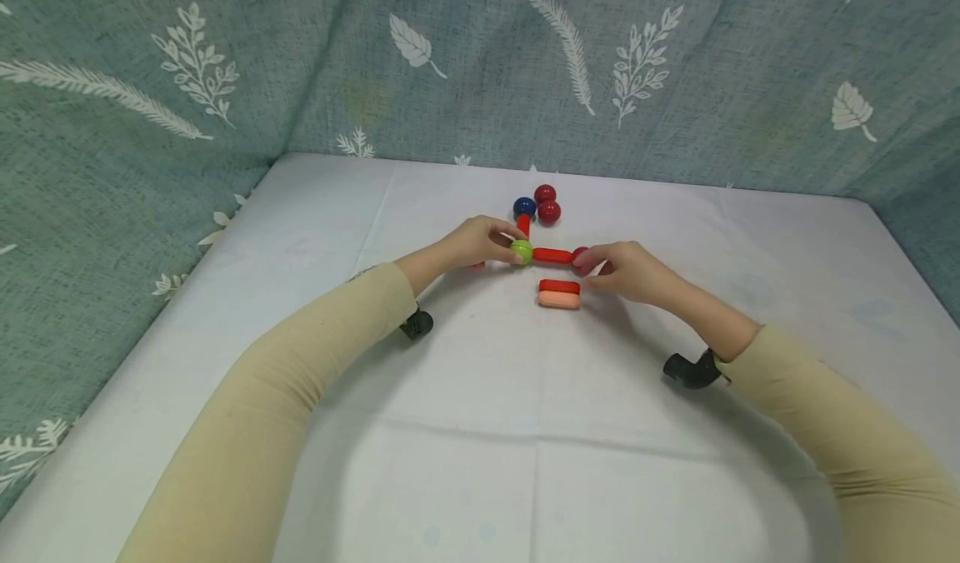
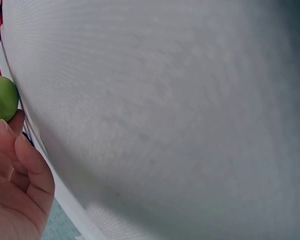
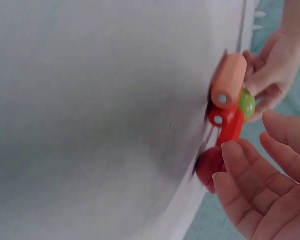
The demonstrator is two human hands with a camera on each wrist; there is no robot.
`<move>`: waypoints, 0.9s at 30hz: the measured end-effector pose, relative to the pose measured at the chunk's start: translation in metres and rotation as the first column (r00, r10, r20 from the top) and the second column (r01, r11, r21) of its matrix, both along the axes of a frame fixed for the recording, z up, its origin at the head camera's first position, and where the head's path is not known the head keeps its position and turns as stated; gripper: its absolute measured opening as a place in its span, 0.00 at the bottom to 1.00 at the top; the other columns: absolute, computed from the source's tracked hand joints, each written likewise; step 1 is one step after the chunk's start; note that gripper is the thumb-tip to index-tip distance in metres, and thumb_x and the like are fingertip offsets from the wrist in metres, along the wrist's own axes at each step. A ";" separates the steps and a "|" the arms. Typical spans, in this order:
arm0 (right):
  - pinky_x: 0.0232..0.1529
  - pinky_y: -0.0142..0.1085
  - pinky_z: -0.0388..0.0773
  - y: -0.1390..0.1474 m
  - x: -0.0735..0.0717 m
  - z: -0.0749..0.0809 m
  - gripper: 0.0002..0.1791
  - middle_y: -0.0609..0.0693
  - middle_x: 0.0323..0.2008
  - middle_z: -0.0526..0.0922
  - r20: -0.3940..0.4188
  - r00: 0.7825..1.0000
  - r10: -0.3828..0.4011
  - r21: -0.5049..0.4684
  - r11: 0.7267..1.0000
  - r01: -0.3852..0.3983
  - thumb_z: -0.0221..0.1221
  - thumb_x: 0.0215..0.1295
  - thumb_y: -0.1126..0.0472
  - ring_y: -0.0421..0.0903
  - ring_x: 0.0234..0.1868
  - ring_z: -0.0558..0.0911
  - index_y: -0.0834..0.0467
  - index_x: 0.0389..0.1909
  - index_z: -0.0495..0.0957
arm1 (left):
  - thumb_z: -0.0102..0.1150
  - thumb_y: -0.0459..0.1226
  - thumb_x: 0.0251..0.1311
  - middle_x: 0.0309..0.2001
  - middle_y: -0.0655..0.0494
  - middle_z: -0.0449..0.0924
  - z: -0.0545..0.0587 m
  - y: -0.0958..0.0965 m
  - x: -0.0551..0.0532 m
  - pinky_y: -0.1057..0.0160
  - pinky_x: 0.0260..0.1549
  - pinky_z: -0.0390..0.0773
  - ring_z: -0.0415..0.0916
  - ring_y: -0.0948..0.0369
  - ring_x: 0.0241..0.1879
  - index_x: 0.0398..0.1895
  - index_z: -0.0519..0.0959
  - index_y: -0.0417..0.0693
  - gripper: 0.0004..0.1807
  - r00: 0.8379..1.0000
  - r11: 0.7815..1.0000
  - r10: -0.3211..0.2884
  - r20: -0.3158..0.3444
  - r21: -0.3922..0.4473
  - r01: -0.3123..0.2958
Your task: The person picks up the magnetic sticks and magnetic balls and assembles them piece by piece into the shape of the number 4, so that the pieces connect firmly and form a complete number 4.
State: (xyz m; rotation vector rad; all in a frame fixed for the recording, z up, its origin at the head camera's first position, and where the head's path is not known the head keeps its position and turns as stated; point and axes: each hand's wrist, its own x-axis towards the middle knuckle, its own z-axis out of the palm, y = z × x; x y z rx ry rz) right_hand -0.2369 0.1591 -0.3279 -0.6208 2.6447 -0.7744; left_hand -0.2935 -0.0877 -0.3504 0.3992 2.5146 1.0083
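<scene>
My left hand pinches a green ball between thumb and fingers. From that ball a red rod runs right to a dark red ball. Another red rod reaches back from it toward a blue ball. My right hand is at the dark red ball, its fingertips right by the surface. In the right wrist view its fingers are loosely bent, with the thumb held apart from them. The left wrist view catches only part of the green ball and the fingers.
In front of the joined pieces, a loose red rod lies alongside a peach rod. Two more dark red balls sit beside the blue one. A small red piece shows under my left hand. A patterned curtain hangs behind the white table.
</scene>
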 end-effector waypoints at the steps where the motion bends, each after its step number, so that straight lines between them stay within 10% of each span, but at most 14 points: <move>1: 0.39 0.37 0.74 -0.002 0.001 -0.001 0.18 0.56 0.43 0.80 -0.007 1.000 0.017 0.002 1.000 -0.017 0.59 0.59 0.65 0.50 0.40 0.74 0.62 0.51 0.76 | 0.64 0.44 0.52 0.52 0.54 0.78 0.000 0.000 0.000 0.69 0.24 0.65 0.68 0.63 0.36 0.54 0.76 0.55 0.23 1.000 1.000 -0.001 0.001 0.001 0.001; 18: 0.46 0.42 0.75 -0.021 -0.003 -0.010 0.16 0.55 0.43 0.81 -0.016 0.986 0.165 0.085 0.983 -0.163 0.58 0.60 0.67 0.49 0.40 0.75 0.62 0.50 0.77 | 0.64 0.45 0.53 0.51 0.55 0.77 0.000 -0.001 0.000 0.69 0.18 0.63 0.63 0.63 0.21 0.54 0.76 0.57 0.23 1.000 1.000 0.011 0.012 -0.003 -0.011; 27: 0.45 0.40 0.76 -0.025 -0.004 -0.011 0.16 0.54 0.41 0.82 -0.016 0.985 0.170 0.126 0.978 -0.166 0.60 0.59 0.66 0.48 0.39 0.76 0.62 0.49 0.78 | 0.64 0.44 0.53 0.52 0.54 0.77 0.002 0.000 0.001 0.69 0.22 0.65 0.69 0.61 0.35 0.54 0.75 0.55 0.23 1.000 1.000 0.012 0.022 0.003 -0.012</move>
